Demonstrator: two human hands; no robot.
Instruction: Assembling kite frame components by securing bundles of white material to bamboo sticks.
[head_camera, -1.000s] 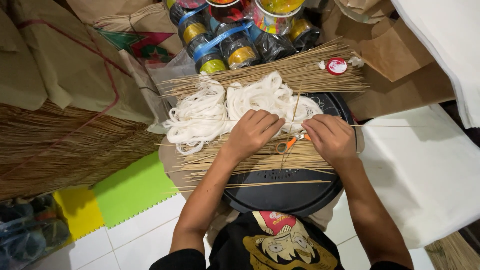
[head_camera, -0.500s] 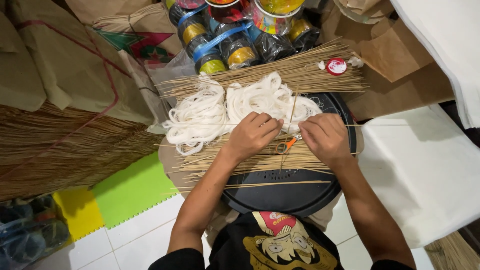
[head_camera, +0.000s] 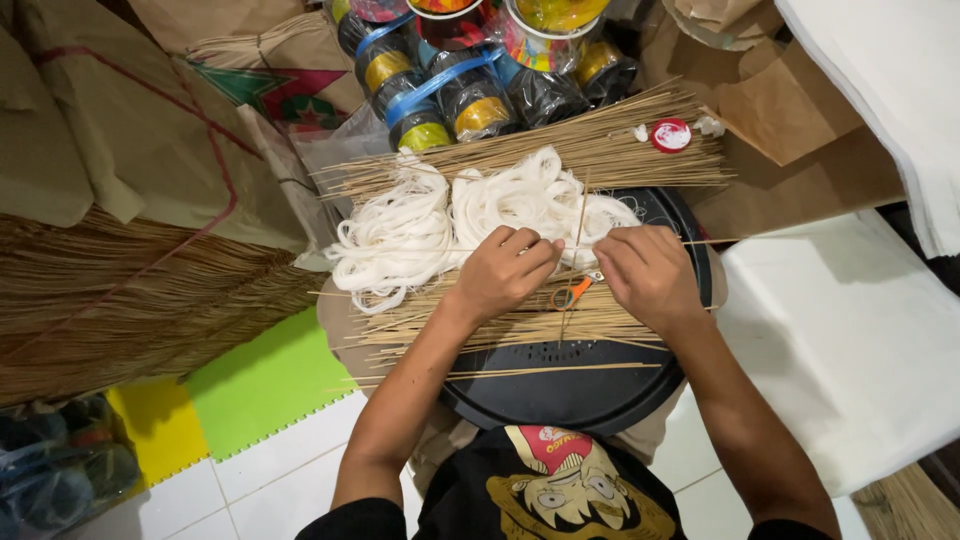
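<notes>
My left hand (head_camera: 508, 270) and my right hand (head_camera: 648, 274) are curled close together over a round black tray (head_camera: 570, 400) on my lap. Between them they pinch thin bamboo sticks (head_camera: 578, 228), one standing up, one running sideways to the right. Loose sticks (head_camera: 480, 328) lie across the tray under my hands. A pile of white string (head_camera: 420, 232) sits just beyond my fingers. Small orange-handled scissors (head_camera: 572, 292) lie between my hands. A second bundle of sticks (head_camera: 560, 140) lies behind the string.
Spools of thread in black wrap (head_camera: 470, 95) stand at the back. Brown paper packages (head_camera: 120, 140) and a big sheaf of sticks (head_camera: 120, 310) fill the left. A white cloth (head_camera: 850, 330) covers the right. Green and yellow foam mats (head_camera: 260, 385) lie on the tiled floor.
Both hands have stayed over the tray with only small finger movement around the thin sticks. Nothing else has shifted.
</notes>
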